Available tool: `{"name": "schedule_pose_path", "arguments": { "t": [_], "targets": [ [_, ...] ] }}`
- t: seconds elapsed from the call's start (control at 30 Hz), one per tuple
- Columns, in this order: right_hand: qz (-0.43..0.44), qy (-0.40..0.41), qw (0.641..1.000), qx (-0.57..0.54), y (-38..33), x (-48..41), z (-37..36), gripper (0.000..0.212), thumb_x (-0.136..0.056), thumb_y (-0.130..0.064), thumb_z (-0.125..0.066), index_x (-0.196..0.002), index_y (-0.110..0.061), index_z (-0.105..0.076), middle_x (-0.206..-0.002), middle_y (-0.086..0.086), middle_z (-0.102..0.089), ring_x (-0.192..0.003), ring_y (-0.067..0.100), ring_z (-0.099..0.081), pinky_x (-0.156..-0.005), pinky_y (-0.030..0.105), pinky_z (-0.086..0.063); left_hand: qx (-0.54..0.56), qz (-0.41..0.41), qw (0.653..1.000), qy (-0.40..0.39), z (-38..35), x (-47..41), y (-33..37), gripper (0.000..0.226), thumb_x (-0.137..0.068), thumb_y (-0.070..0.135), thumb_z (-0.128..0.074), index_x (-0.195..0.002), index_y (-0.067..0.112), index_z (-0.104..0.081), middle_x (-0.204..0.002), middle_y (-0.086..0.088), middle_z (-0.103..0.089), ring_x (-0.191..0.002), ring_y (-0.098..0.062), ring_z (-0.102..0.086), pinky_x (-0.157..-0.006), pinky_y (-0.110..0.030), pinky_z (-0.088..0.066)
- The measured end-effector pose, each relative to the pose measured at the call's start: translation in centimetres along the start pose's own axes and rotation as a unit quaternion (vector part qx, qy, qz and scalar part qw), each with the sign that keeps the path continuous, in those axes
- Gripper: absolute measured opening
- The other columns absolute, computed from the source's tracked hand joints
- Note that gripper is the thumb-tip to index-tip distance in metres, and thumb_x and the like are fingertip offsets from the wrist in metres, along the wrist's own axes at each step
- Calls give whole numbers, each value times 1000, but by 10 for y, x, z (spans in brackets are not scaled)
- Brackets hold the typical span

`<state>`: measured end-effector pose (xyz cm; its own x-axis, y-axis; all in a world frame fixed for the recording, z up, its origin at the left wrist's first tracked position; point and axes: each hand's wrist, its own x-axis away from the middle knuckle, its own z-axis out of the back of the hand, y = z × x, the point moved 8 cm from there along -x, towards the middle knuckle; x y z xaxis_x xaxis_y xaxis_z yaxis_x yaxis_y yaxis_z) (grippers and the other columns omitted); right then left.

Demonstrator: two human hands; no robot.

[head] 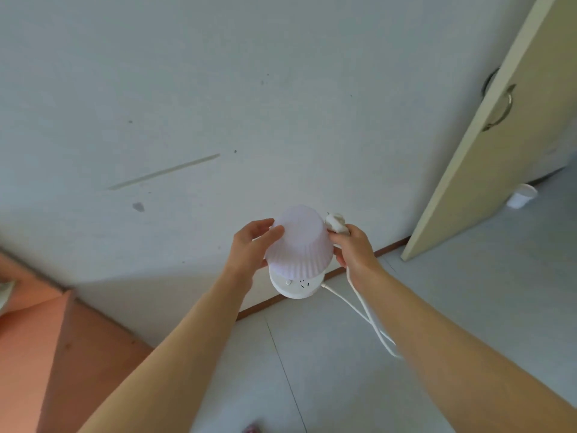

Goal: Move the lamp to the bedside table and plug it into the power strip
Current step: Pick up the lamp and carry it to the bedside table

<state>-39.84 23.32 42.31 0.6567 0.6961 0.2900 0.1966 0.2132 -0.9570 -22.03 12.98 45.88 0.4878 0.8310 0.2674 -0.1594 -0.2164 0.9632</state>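
White and ribbed, the shade of the lamp (298, 242) is held in the air between both hands, in front of a pale wall and above a tiled floor. The left hand (251, 248) is pressed on the left side of the shade with its fingers spread along it. The right hand (352, 248) is on the right side and is also closed around the plug (335, 223), which sticks up from its fingers; the white cord (365, 310) hangs down in a loop from this hand and from the round base (295, 287) of the lamp. So the lamp is lifted and carried, and the plug is already collected in the hand, which I judge to be the first part of the task. No bedside table can be clearly recognised and no power strip is visible; the orange-brown surface (40, 339) at the lower left may be furniture, but I cannot tell what it is. What is left, as far as I can judge, is to bring the lamp to the table, stand it on its base, and push the plug into the strip. A cream door (499, 151) stands at the right.
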Motion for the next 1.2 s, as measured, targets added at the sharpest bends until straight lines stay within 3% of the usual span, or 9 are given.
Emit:
{"name": "schedule_pose_path", "arguments": {
  "t": [0.17, 0.33, 0.47, 0.57, 0.8, 0.83, 0.87, 0.93, 1.2],
  "targets": [
    [-3, 70, 997, -26, 2, 5, 83, 4, -74, -14, -55, -75, -17, -52, -74, 0, -49, -59, 14, -38, -53, 25, -26, -18, 8, 998, -63, -80, -6, 3, 40, -83, 29, -69, -121, 20, -60, -130, -4, -58, -111, -19, -61, -69, -28, -54],
    [-9, 148, 987, -62, 7, 7, 153, 18, -70, -14, -57, -88, -13, -60, -75, 0, -51, -61, 14, -42, -51, 24, -27, -55, 13, 990, -129, -155, -19, 5, 41, -83, 29, -69, -122, 20, -61, -130, -5, -58, -115, -22, -59, -83, -38, -56],
    [-8, 212, 974, -75, 8, 10, 207, 7, -75, -10, -55, -73, -17, -54, -68, -2, -48, -54, 11, -38, -44, 19, -28, -67, 8, 978, -195, -221, -31, 10, 42, -85, 26, -67, -125, 17, -59, -128, -4, -60, -110, -21, -62, -85, -39, -55],
    [-12, 269, 959, -88, 11, 15, 252, 4, -76, -11, -53, -76, -15, -53, -77, 1, -50, -63, 15, -39, -51, 25, -27, -74, 12, 965, -251, -273, -33, 10, 42, -86, 25, -66, -125, 14, -58, -127, -5, -61, -106, -21, -63, -79, -34, -56],
    [-33, 365, 925, -101, 24, 42, 326, 10, -78, -11, -54, -89, -11, -54, -78, 5, -48, -70, 20, -42, -53, 26, -27, -121, -5, 927, -356, -374, -34, 6, 37, -85, 24, -65, -122, 16, -61, -124, -4, -63, -111, -23, -62, -84, -39, -56],
    [-38, 432, 891, -133, 38, 70, 382, 13, -79, -11, -53, -92, -10, -56, -83, 6, -50, -75, 21, -44, -54, 26, -29, -146, 3, 898, -414, -443, -13, -6, 38, -85, 24, -66, -122, 16, -61, -124, -4, -63, -111, -24, -61, -86, -42, -56],
    [-39, 445, 883, -144, 45, 77, 396, 17, -80, -10, -53, -96, -7, -57, -88, 7, -51, -79, 22, -45, -56, 26, -30, -162, 7, 889, -428, -460, -8, -12, 38, -85, 24, -66, -122, 17, -61, -124, -4, -63, -112, -25, -61, -89, -44, -55],
    [-46, 438, 886, -144, 48, 79, 398, 23, -81, -10, -53, -102, -4, -58, -91, 8, -52, -81, 22, -45, -58, 25, -31, -154, 9, 887, -436, -463, -1, -8, 38, -85, 25, -66, -122, 18, -61, -125, -3, -62, -113, -25, -60, -93, -48, -53],
    [-41, 470, 867, -158, 60, 104, 456, 7, -82, -7, -51, -88, -11, -52, -87, 10, -45, -77, 23, -38, -55, 26, -28, -164, 4, 871, -463, -530, 25, -26, 37, -84, 25, -67, -120, 17, -62, -126, -5, -62, -113, -24, -60, -90, -46, -54]
  ]
}}
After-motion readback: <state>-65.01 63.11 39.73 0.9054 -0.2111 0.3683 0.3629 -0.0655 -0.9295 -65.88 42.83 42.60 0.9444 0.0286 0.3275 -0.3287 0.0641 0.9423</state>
